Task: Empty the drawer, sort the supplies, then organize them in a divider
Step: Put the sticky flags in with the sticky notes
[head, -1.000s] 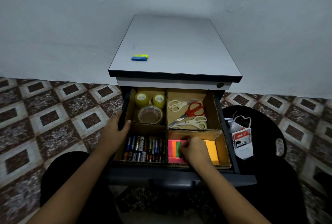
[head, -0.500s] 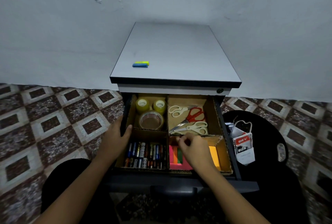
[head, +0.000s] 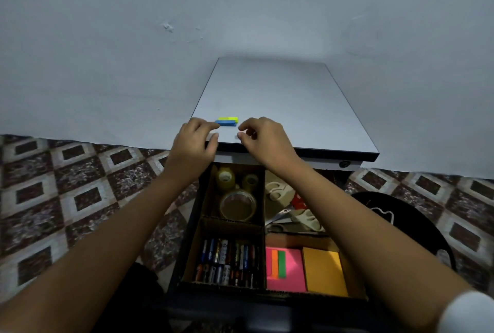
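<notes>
Cardboard divider looks nearly filled; only the sticky strips at frame centre wait on the tabletop, between left hand and right hand, both loosely curled, empty.

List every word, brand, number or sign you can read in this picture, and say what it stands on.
Nothing here can be read.
Batteries: the wrappers carry print, but it is too small and blurred to read.
Tape rolls: no print shows.
Sticky notes: blank.
Blue and green strips on the cabinet top: no print shows.
</notes>
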{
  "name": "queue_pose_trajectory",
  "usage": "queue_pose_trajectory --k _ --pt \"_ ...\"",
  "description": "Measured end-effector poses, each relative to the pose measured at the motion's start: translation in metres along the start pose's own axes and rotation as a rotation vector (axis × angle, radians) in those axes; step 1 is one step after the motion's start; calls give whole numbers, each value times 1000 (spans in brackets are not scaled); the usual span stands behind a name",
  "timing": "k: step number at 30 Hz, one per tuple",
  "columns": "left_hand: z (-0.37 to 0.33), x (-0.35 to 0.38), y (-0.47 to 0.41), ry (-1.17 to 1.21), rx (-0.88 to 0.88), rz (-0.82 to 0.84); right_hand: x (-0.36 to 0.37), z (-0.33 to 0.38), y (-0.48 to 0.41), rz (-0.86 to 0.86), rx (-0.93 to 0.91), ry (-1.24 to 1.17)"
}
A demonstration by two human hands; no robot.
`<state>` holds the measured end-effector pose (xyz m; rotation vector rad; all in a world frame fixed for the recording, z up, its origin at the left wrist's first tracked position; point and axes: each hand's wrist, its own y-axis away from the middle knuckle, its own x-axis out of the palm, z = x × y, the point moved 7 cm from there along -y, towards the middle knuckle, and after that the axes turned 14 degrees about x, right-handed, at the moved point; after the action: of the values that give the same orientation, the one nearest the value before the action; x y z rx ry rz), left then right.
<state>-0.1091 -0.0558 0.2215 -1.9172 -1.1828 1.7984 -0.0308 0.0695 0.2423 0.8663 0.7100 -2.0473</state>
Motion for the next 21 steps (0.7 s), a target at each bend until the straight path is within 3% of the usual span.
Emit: queue_pose_trajectory --k 8,15,21 --pt "42 32 -25 -59 -184 306 33 -14 -43 42 -21 199" --pt "42 41 -28 -139 -204 333 46 -12 -58 62 -38 321" --pt "38 39 -28 -77 -161 302 41 -11 -57 34 -44 204"
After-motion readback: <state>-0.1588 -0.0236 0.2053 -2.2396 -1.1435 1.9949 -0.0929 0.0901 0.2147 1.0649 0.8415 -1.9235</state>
